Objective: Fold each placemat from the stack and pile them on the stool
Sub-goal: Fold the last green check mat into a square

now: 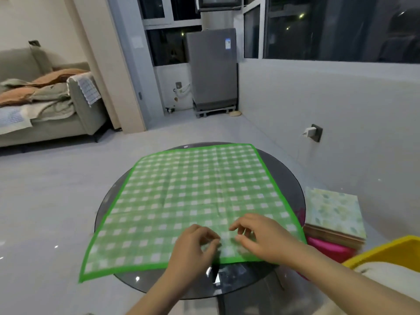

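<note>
Two hands over the near edge of the cloth, side by side and close together. The green checked placemat (193, 201) lies spread flat across the round dark glass table (293, 178), its near left corner hanging off the rim. The left hand (193, 248) has its fingers curled down onto the fabric near the front hem; motion blur hides whether it actually pinches the cloth, so I cannot tell. The right hand (256, 237) sits just beside it, fingers bent, tips on the checks, and its grip is equally unclear. Off to the right of the table, a stack of folded mats (334, 214) with a pale leaf-print one on top rests on something pink (329, 248). A yellow bin (386, 248) shows at the right edge. A grey sofa (75, 110) stands far left, and a washing machine (212, 69) by the window.
</note>
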Demonstrator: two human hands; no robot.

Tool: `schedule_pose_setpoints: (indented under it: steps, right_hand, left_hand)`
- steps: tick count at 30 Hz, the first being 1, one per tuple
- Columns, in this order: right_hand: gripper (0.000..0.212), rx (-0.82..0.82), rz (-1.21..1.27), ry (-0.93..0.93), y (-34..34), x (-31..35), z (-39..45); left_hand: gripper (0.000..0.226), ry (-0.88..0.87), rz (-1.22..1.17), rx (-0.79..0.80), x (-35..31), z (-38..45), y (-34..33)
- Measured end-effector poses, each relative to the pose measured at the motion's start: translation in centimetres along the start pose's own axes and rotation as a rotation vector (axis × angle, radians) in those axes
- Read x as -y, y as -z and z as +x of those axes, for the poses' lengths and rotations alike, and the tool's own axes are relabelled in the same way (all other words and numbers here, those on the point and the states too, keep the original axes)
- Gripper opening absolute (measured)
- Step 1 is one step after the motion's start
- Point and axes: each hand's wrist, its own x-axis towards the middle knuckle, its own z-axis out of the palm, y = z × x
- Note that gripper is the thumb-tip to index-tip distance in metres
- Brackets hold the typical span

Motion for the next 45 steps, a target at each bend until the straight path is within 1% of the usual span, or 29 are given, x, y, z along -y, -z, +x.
schedule_pose_setpoints:
  steps: [2,5,7,9,11,14,15,17,18,20,22,25,27,29,32,37,39,42,45]
  right_hand:
    - [0.023,0.038,-0.05,0.038,-0.7,-0.1,-0.3]
    - [0.031,0.077,-0.074,0.082,-1.2,-0.2,-0.6]
    - [0.039,0.105,-0.045,0.082,-1.3,-0.5,-0.8]
    - [0.039,0.098,-0.011,0.075,-1.5,-0.7,-0.9]
    - [0.035,0.055,-0.001,0.075,-2.0,-0.7,-0.9]
    - [0.041,0.004,-0.045,0.1,-2.7,-0.5,-0.8]
    - [0.04,-0.006,-0.054,0.097,-2.8,-0.4,-0.7]
    - [0.028,-0.028,-0.049,0.077,-2.8,-0.1,-0.5]
    - [0.021,-0.04,-0.041,0.064,-2.8,0.0,-0.4]
    - [0.014,-0.066,-0.029,0.031,-2.4,0.1,-0.2]
    - [0.01,-0.101,-0.029,-0.002,-1.8,0.2,0.1]
    - [0.007,-0.171,-0.027,-0.042,-0.2,0.5,0.4]
    - [0.006,-0.226,-0.05,-0.047,1.0,1.1,0.5]
    - [0.009,-0.313,-0.099,0.017,1.8,1.7,0.4]
    - [0.027,-0.436,-0.166,0.138,2.9,2.9,-0.1]
    - [0.03,-0.55,-0.264,0.25,5.3,4.3,-0.6]
    - [0.032,-0.562,-0.322,0.264,6.4,4.7,-0.1]
    - [0.033,-0.576,-0.386,0.24,7.6,5.1,1.7]
    - [0.022,-0.551,-0.441,0.167,7.5,4.7,4.7]
  left_hand:
    - [0.021,-0.002,-0.034,0.066,0.6,-0.3,0.2]
    - [0.029,-0.051,-0.023,0.161,1.4,-0.7,0.4]
    - [0.033,-0.066,-0.027,0.202,1.6,-0.9,0.7]
    - [0.026,-0.043,-0.035,0.227,1.6,-1.0,1.2]
    - [0.02,-0.035,-0.034,0.238,1.5,-1.1,1.5]
    - [0.018,-0.03,-0.046,0.226,1.5,-1.2,1.6]
    - [0.018,-0.024,-0.049,0.221,1.4,-1.2,1.7]
    - [0.019,-0.018,-0.031,0.213,1.3,-1.1,1.9]
    - [0.02,-0.015,-0.015,0.204,1.3,-1.1,2.1]
    - [0.017,0.008,-0.017,0.171,1.2,-1.0,2.7]
    - [0.004,0.05,-0.029,0.137,1.0,-0.9,3.6]
    - [0.009,0.112,0.061,0.074,1.0,-0.9,4.9]
    - [0.013,0.12,0.09,-0.007,0.6,-0.9,6.0]
    - [0.013,0.1,0.085,-0.085,-0.3,-0.6,7.0]
    - [0.017,0.052,0.123,-0.141,-2.4,-0.4,8.6]
    - [0.024,0.004,0.206,-0.131,-4.9,-0.5,11.3]
    - [0.024,-0.026,0.278,-0.159,-5.9,-0.1,12.4]
    - [0.025,-0.089,0.388,-0.263,-6.7,1.7,13.4]
    - [0.023,-0.175,0.447,-0.366,-5.1,4.7,12.7]
